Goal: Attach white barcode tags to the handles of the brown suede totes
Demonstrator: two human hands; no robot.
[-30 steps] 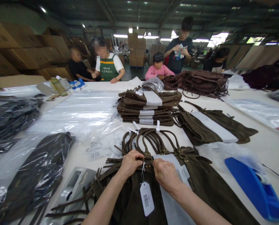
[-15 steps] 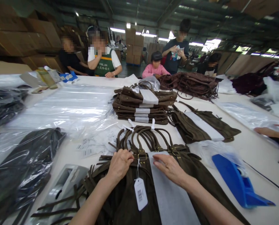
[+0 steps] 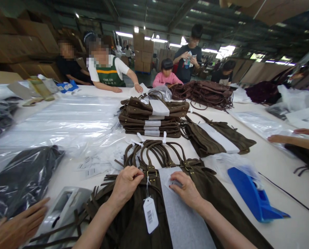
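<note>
A dark olive suede bag lies flat on the table right in front of me, its looped handles pointing away. My left hand grips the bag's top edge beside the brass handle fitting. A white barcode hang tag dangles from that fitting. My right hand presses flat on a grey-white paper strip laid lengthwise over the bag, fingertips near its top end.
A stack of folded bags with paper bands stands further back; another banded bag lies to the right. A blue tape dispenser sits at right, a grey one at left. Other people's hands show at lower left and right. Plastic sleeves cover the left.
My right hand left the handle fitting and moved onto the paper strip, pressing it down. The view shifted left. Another person's hand came in at the lower left.
</note>
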